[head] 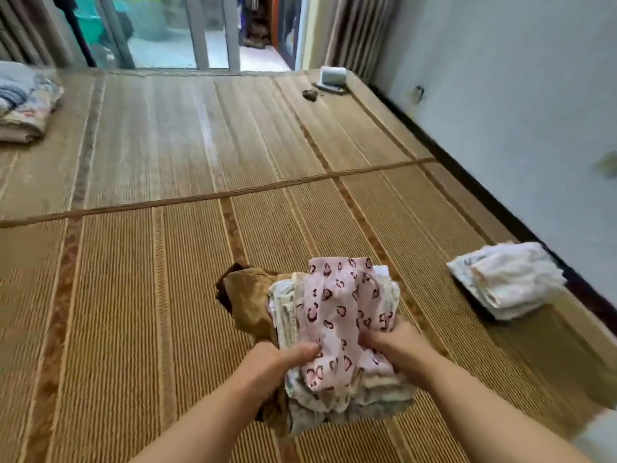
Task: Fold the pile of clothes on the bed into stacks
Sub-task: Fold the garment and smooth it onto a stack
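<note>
My fingers [305,350] on the left hand [277,365] are curled shut on the near edge of the pink heart-print garment [337,315], and the right hand [397,342] is closed the same way on that edge, the two grips close together with a bunched fold of cloth between them. I judge I'm holding it there to square it on top of the stack [334,379] below — a soft heap of pale folded pieces, whose layered edges show at the left side and along the near end. A brown garment [247,302] pokes out from beneath the stack on the left, crumpled rather than folded, so it seems either to serve as the bottom layer or to wait its turn; I cannot tell which. All of this sits on the woven mat of the bed [150,295], near my side and a little right of centre. Well apart to the right, close to the wall, lies a second stack of white folded clothes [507,282] — probably kept separate by kind. Far off at the left edge sits a folded quilt [23,101], and at the far end some small objects I can't identify. With no loose pile visible, the task looks nearly done.
</note>
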Tool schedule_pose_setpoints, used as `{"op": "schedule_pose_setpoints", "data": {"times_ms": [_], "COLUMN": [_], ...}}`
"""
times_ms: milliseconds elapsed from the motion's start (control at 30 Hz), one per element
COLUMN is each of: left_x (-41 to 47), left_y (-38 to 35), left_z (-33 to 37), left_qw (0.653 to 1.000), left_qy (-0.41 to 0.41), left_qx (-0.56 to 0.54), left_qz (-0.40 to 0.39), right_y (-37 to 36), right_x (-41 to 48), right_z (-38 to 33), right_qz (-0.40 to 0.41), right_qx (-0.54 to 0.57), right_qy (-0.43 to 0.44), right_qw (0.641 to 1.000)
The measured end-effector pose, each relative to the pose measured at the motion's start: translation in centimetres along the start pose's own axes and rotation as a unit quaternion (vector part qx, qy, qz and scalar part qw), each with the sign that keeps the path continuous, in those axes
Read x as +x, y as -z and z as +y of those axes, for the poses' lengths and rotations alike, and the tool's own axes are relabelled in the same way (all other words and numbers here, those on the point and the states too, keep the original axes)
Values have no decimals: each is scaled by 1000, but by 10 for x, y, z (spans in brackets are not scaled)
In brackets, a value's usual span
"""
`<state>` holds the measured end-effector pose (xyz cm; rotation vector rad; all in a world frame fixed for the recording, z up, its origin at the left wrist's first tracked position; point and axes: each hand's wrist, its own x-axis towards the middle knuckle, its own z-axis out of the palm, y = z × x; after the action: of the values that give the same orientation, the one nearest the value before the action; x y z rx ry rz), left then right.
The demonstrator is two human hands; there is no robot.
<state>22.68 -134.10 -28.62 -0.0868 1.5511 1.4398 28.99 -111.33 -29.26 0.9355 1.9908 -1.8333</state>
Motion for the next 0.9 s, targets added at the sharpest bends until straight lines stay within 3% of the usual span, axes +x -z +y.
{"op": "schedule_pose_setpoints", "data": {"times_ms": [233,433,600,733,800,900], "left_x": [93,162,206,238,253,266], "left_y": [-174,-275,-299,-298,-294,-288], "left_z": [23,35,27,8,-2,-12], "left_qw": [999,995,991,986,978,953], "left_qy": [32,50,81,103,112,123], "left_qx": [18,-26,-23,23,33,50], "left_qz": [28,81,103,129,173,273], "right_y": [184,302,342,348,352,349], "right_x": [11,63,111,141,157,164], "right_z": [25,37,49,71,82,86], "right_qz": [43,15,-39,-38,-4,59], "right_qx": [31,-12,-26,-33,-49,-199], "right_qy": [15,19,5,-12,-12,-41], "right_qw": [998,1000,999,999,999,977]}}
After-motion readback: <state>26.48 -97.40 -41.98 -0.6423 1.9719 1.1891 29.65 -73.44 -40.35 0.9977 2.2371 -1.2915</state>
